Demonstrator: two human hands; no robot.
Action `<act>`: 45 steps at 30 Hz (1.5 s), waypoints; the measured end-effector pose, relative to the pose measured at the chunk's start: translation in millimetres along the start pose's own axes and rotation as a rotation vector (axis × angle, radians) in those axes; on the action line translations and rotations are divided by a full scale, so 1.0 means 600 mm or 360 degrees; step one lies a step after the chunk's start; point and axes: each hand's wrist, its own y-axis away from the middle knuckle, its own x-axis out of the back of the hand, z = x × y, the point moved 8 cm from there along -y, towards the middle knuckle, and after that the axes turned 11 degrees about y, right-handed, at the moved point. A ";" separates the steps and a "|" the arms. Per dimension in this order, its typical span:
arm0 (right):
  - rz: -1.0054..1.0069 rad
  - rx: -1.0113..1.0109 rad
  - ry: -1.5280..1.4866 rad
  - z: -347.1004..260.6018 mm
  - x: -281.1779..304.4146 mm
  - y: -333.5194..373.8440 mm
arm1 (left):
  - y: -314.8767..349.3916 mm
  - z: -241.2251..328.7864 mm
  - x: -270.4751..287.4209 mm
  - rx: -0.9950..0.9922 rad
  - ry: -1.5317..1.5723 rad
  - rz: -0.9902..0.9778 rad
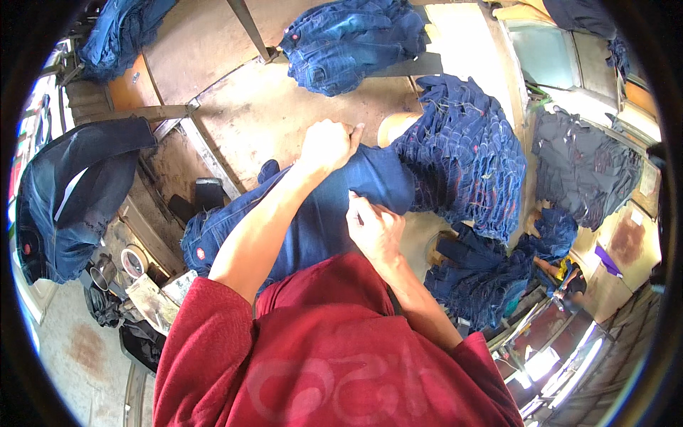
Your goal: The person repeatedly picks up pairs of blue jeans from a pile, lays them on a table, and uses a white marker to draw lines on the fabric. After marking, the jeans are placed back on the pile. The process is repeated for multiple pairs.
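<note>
A pair of dark blue jeans (pixel 313 220) lies stretched out in front of me, with a round red tag near its left end. My left hand (pixel 330 146) is closed in a fist at the far edge of the denim, thumb pointing right. Whatever it may hold is hidden in the fingers. Closer to me, my right hand (pixel 376 226) has its fingers curled and pinched together just over the denim. Anything between those fingertips is too small to name.
A thick stack of folded jeans (pixel 469 156) stands to the right, with more denim (pixel 484 277) below it. Another jeans pile (pixel 352 43) lies at the far side. Dark jeans (pixel 78 192) hang at left, near a tape roll (pixel 134 262). Black garments (pixel 583 167) lie far right.
</note>
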 end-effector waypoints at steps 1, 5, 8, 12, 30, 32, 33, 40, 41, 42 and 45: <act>0.0045 -0.0010 -0.0037 0.000 0.010 0.005 | -0.001 -0.002 -0.002 0.0014 -0.0010 -0.0026; 0.0106 -0.0077 -0.0251 0.006 0.015 0.005 | -0.002 0.003 0.002 -0.0071 -0.0017 0.0040; 0.0182 -0.0066 -0.0202 0.005 0.004 -0.005 | -0.001 0.000 0.001 -0.0037 -0.0003 0.0044; 0.0106 -0.0033 -0.0052 0.003 -0.002 -0.003 | 0.000 0.003 0.002 -0.0067 0.0012 0.0065; -0.0108 -0.0334 -0.0300 0.032 -0.006 0.012 | 0.004 0.007 0.007 -0.0173 -0.0087 0.0126; -0.0044 -0.0573 -0.0807 0.070 -0.008 0.017 | 0.000 0.012 0.003 -0.0143 -0.0047 0.0068; -0.0008 -0.0606 -0.0845 0.085 -0.002 0.025 | -0.001 0.013 0.000 -0.0076 -0.0010 -0.0008; 0.0142 -0.0605 -0.0859 0.133 0.030 0.065 | 0.097 -0.021 0.129 0.0270 -0.0017 -0.0454; 0.0055 -0.0680 -0.0800 0.134 0.029 0.074 | 0.135 -0.043 0.153 0.0410 0.0433 -0.0649; 0.0118 -0.0624 -0.0756 0.123 0.039 0.074 | 0.166 -0.047 0.193 0.0201 0.0264 -0.0588; -0.0104 -0.0688 -0.0562 0.077 0.039 0.088 | 0.275 -0.116 0.214 0.0340 0.0050 -0.1075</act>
